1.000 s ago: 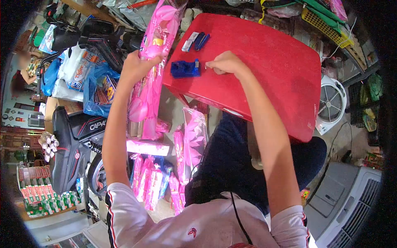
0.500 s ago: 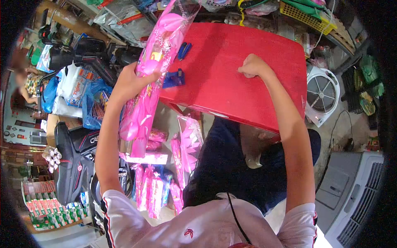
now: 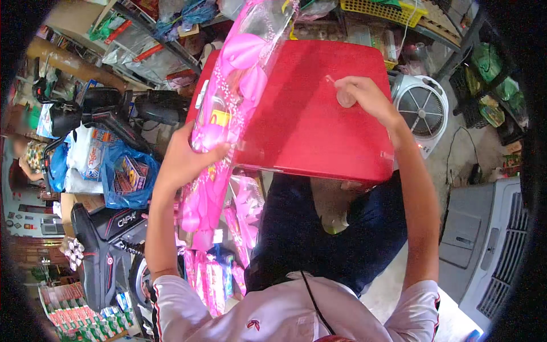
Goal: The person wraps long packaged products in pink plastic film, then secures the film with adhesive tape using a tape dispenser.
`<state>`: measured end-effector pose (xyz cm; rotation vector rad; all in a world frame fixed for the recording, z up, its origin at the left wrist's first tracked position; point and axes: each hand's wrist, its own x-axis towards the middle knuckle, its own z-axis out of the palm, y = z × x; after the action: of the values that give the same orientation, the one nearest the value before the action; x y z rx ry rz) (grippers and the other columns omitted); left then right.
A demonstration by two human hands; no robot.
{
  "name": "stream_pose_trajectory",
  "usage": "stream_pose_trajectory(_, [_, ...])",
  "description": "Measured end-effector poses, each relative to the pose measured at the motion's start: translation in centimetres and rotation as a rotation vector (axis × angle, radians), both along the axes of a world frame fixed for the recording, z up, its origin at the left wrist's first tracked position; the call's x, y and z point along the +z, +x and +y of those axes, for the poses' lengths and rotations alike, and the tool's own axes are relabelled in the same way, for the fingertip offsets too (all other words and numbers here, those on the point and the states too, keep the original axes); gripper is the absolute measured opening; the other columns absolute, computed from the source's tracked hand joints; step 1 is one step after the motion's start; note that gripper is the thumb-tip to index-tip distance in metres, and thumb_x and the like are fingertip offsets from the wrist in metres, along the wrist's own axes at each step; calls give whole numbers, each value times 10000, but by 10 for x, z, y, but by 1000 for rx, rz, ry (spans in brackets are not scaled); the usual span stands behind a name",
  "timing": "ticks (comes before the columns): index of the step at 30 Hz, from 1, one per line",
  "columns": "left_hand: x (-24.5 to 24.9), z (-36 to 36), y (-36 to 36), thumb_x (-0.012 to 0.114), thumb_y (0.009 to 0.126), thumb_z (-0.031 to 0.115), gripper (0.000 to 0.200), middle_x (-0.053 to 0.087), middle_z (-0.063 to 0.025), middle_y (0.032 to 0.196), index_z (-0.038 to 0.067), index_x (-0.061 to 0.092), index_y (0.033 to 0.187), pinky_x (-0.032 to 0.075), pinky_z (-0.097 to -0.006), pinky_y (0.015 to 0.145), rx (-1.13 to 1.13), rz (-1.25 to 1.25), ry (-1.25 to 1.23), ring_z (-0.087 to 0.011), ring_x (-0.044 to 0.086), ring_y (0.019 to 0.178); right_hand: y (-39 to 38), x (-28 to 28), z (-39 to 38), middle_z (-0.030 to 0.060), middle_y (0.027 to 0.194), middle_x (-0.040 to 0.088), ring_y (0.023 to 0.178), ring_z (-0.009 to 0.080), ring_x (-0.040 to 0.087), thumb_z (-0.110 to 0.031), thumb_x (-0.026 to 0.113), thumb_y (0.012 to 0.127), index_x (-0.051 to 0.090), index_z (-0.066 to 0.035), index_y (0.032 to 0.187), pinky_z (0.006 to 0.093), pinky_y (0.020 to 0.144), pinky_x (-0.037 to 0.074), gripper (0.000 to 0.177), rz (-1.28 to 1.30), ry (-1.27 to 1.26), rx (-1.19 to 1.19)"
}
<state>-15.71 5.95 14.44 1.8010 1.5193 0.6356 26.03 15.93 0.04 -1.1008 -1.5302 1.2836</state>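
My left hand point(image 3: 194, 159) is closed around a long clear plastic sleeve of pink artificial flowers point(image 3: 245, 54), which is tilted and printed with small white dots. A yellow label point(image 3: 220, 118) shows inside the sleeve. Its upper part lies across the left side of a red table point(image 3: 307, 125). Over the table's right half, my right hand point(image 3: 364, 100) is closed, with a small clear strip point(image 3: 329, 78) sticking out at its fingertips; its exact kind is too small to tell.
More pink wrapped packages point(image 3: 208, 279) stand on the floor to the left of my legs. A motorbike point(image 3: 94, 251) with a blue plastic bag point(image 3: 130, 176) is at left. A white fan point(image 3: 421, 108) and a grey appliance point(image 3: 484, 245) are at right. Another person point(image 3: 31, 159) is far left.
My left hand and the flower sleeve have moved right and toward me, now covering the blue tools seen on the table. My right hand has shifted slightly right, its fingers turned. The view has shifted.
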Motion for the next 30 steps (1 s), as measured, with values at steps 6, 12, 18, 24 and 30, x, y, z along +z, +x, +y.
stream_pose_trajectory(6, [-7,-23,37,890,771,248,563,753,-146,1089,-49,674,1199,550,-349,909,8,16,70,-187,716,971,26,-5,-37,74,858,701,749,138,641,-106,611,1017,580,33,1336,293,706,519,350,117,-43,-105])
stream_pose_trajectory(12, [-23,-48,56,883,738,204,640,747,-147,1090,-58,626,1263,546,-363,933,33,-15,89,-199,710,1000,34,23,-45,78,870,715,825,142,668,-105,633,980,543,23,1399,290,786,525,448,-33,-7,-147])
stream_pose_trajectory(18, [-35,-58,68,850,753,145,593,736,-114,1094,-57,625,1262,547,-341,911,115,-221,11,-170,698,979,33,9,-35,133,945,779,909,162,733,-180,709,933,631,13,1297,315,830,549,419,-208,104,-220])
stream_pose_trajectory(24, [-60,-56,71,881,798,195,558,732,-94,1080,-40,637,1241,560,-325,865,140,-394,-94,-145,690,949,34,-9,-28,100,957,784,894,117,707,-167,735,916,697,17,1174,301,788,546,319,-277,67,-235])
stream_pose_trajectory(30, [-78,-57,90,863,819,163,572,720,-83,1139,-30,618,1299,535,-316,925,220,-654,-231,-148,676,1011,28,12,-41,103,958,788,847,80,666,-167,740,913,722,10,1148,286,761,541,295,-490,173,-335])
